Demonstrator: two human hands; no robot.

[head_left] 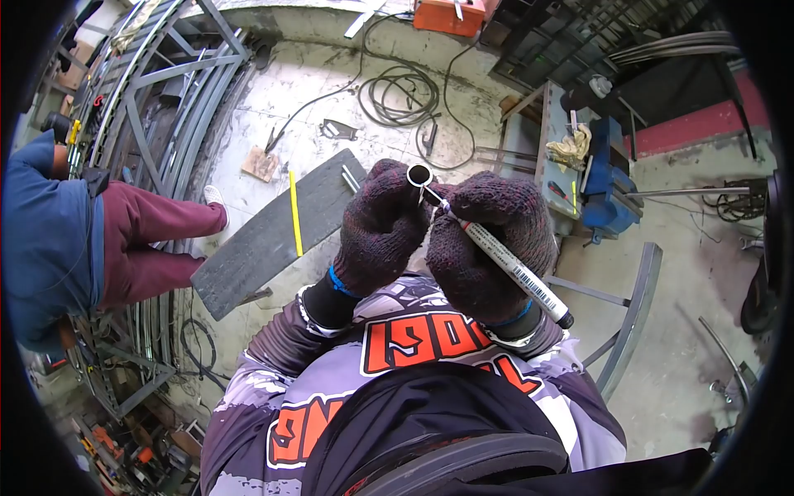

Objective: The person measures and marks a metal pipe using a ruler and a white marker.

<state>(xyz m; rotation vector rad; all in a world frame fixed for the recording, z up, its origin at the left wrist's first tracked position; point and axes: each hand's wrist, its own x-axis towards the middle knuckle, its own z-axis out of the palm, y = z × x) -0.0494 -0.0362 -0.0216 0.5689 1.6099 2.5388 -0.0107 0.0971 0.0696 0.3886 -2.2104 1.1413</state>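
Both my hands wear dark knitted gloves and meet in front of my chest. My left hand (382,223) is closed around a metal tube (411,182), its round open end facing up toward me. In my right hand (500,240) is a white marker (517,270) with a red band, slanting down to the right to a dark end. The marker's other end points at the tube, close to its rim. A thin pale strand or strip shows between the two hands; its kind is unclear.
A dark board (248,252) with a yellow strip (295,215) lies beyond my left hand. At left, a person in a blue top (58,240) bends near metal frames (178,78). Coiled cable (397,97) lies on the floor ahead. A blue vise (608,174) stands at right.
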